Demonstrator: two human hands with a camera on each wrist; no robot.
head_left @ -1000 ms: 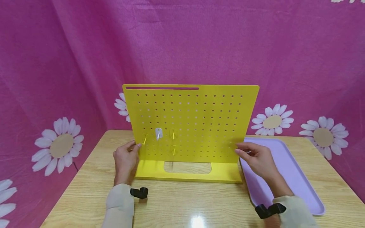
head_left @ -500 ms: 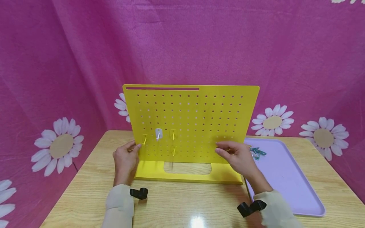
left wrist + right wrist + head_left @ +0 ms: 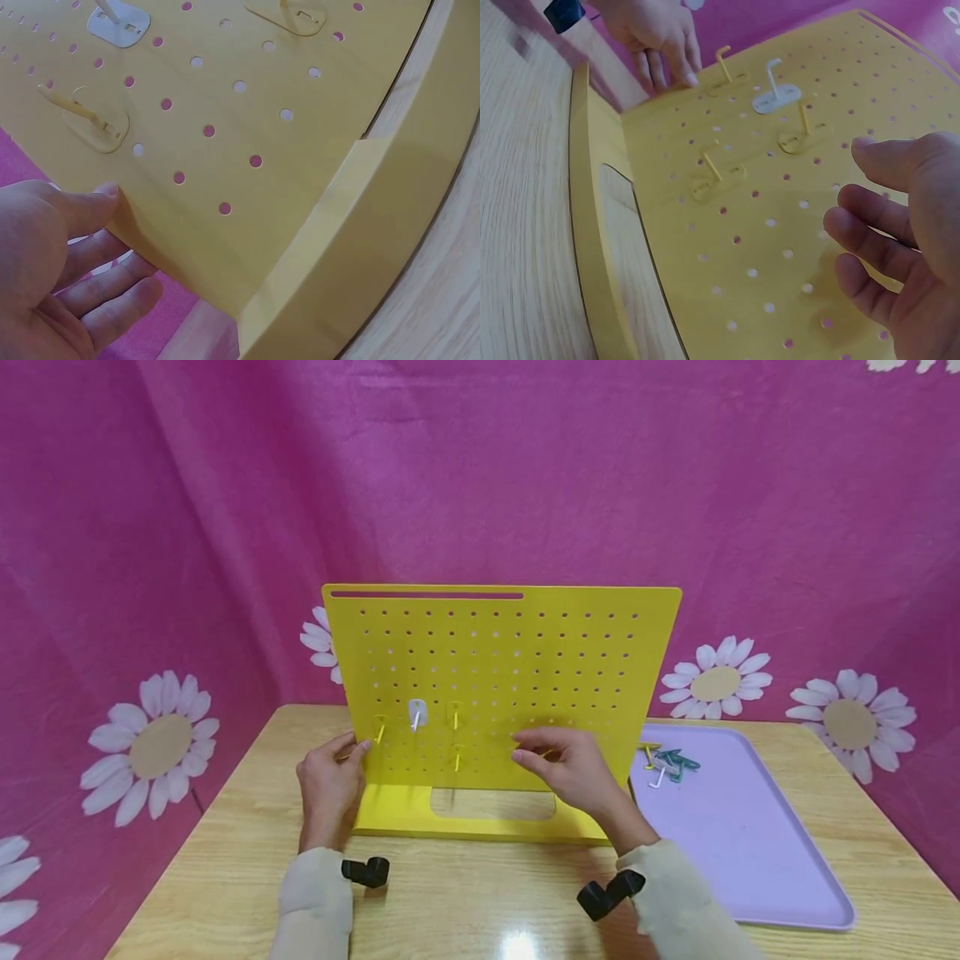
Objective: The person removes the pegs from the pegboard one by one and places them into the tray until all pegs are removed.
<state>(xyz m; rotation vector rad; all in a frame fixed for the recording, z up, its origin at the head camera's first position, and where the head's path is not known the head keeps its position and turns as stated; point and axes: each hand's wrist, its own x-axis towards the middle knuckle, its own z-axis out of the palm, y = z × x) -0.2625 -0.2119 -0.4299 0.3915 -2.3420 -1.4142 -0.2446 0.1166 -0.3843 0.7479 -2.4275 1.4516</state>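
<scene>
Head: pegboard (image 3: pixel 502 685) upright on table (image 3: pixel 225 860), L hand (image 3: pixel 327 785) gripping its left edge, R hand (image 3: pixel 566 768) pinching a yellow hook (image 3: pixel 547 753) at board face; L wrist: thumb (image 3: pixel 90 206) seen on edge; R wrist: fingers (image 3: pixel 874 236) loosely curled, hook not seen; hook's prongs best lined up w/ holes, board kept braced.

Cream long sleeves (image 3: pixel 315 893) are worn on both arms. A small black camera mount (image 3: pixel 367 869) is strapped at each wrist.
</scene>
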